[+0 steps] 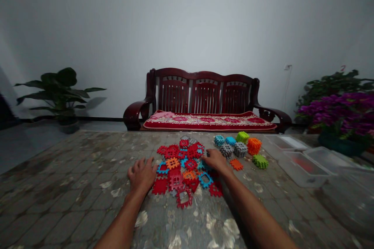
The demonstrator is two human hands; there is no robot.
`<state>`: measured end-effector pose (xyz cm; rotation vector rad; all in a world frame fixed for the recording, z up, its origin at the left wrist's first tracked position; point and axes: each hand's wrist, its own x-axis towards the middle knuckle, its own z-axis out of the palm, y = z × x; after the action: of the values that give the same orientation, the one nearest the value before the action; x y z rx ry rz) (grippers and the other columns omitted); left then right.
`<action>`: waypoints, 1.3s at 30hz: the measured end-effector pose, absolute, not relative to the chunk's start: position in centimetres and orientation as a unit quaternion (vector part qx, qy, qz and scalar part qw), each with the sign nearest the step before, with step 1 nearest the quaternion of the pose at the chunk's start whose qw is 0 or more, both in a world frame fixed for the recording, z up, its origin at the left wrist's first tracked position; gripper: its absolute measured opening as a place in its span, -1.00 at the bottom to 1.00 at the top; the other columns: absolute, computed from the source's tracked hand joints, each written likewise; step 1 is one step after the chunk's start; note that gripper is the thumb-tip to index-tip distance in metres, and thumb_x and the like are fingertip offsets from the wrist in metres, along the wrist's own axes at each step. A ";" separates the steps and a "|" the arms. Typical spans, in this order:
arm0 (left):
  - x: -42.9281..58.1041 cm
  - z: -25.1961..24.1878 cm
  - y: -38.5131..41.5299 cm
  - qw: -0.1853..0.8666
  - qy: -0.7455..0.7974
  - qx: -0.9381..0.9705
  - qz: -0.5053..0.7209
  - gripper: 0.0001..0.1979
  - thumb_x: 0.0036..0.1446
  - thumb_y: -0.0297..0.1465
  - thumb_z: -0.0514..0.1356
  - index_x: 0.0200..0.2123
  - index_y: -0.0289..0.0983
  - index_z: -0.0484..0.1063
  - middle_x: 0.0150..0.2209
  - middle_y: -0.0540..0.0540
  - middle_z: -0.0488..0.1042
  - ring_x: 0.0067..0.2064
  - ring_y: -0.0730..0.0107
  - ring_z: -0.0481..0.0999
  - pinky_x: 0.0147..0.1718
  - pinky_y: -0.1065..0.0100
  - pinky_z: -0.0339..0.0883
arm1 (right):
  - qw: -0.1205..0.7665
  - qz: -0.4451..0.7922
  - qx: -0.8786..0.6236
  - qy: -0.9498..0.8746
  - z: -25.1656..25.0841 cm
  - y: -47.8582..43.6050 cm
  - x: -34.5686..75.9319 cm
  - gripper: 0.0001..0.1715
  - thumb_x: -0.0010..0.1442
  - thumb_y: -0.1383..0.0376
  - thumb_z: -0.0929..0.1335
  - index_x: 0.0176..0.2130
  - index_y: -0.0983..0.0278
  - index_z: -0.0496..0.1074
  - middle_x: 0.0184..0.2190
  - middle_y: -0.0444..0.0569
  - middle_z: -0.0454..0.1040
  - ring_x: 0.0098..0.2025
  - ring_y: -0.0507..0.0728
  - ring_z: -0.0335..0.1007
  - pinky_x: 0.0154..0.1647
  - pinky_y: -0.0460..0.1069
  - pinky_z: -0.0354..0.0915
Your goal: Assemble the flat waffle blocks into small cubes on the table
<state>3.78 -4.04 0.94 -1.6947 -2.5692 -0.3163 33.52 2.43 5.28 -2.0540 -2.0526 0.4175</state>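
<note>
Nearest, the person's bare forearms reach out over a worktop [87,206] covered in a glossy grey, mottled sheet. The left hand [142,175] rests at the near-left edge of a loose heap of flat red, blue and orange waffle-shaped plastic tiles [178,173], its fingers spread, so that grip looks released and holds nothing. The right hand [214,160] lies across the heap's right side with its fingers curled down among the tiles. That grip is at least partly closed, but I cannot tell whether it has hold of a tile.

Just beyond the right hand lies a single orange waffle tile [236,164]. Farther on sits a cluster of small teal, blue, grey, lime, orange and green plastic tile cubes [239,148], with clear plastic storage boxes [302,169] to their right. A dark red wooden bench [204,97] with a red floral cushion stands far off against the wall, between a broad-leaved potted plant [58,93] on the left and purple flowers [341,109] on the right.

The tiles overlap, so pulling one could drag its neighbours across the slick sheet. Their notched edges may also snag, lifting two together. A wide sweep of the right forearm could knock into the loose cubes.
</note>
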 end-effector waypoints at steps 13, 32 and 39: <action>3.7 0.9 -4.1 0.031 -0.828 -0.550 -0.106 -0.47 0.42 -0.18 -0.06 0.32 -0.09 0.45 0.40 -0.24 0.37 0.41 0.00 0.28 0.34 -0.05 0.08 | 0.230 0.094 -0.650 -0.718 5.6 3.2 36.4 -0.29 0.19 0.22 0.42 0.31 0.27 0.45 0.22 0.14 0.54 0.25 0.32 0.45 0.30 0.10 0.29; 3.6 0.7 -4.1 0.034 -0.825 -0.555 -0.100 -0.48 0.43 -0.21 -0.06 0.33 -0.09 0.45 0.39 -0.23 0.37 0.40 0.01 0.29 0.34 -0.03 0.08 | 0.088 0.023 -0.617 -0.782 9.0 5.5 46.3 -0.05 0.11 0.14 0.51 0.42 0.19 0.32 0.36 0.15 0.39 0.36 0.43 0.28 0.35 0.22 0.18; 3.8 1.1 -4.3 0.029 -0.826 -0.554 -0.103 -0.49 0.43 -0.21 -0.03 0.32 -0.10 0.46 0.39 -0.23 0.39 0.40 0.02 0.30 0.34 -0.02 0.09 | -0.021 0.004 -0.548 -0.836 9.9 6.6 47.0 0.27 -0.13 0.32 0.55 0.49 0.19 0.18 0.40 0.21 0.33 0.41 0.44 0.16 0.41 0.24 0.05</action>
<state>3.75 -4.28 1.14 -1.7085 -2.5471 -0.3165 47.03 6.64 9.92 -1.7462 -2.6613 0.0133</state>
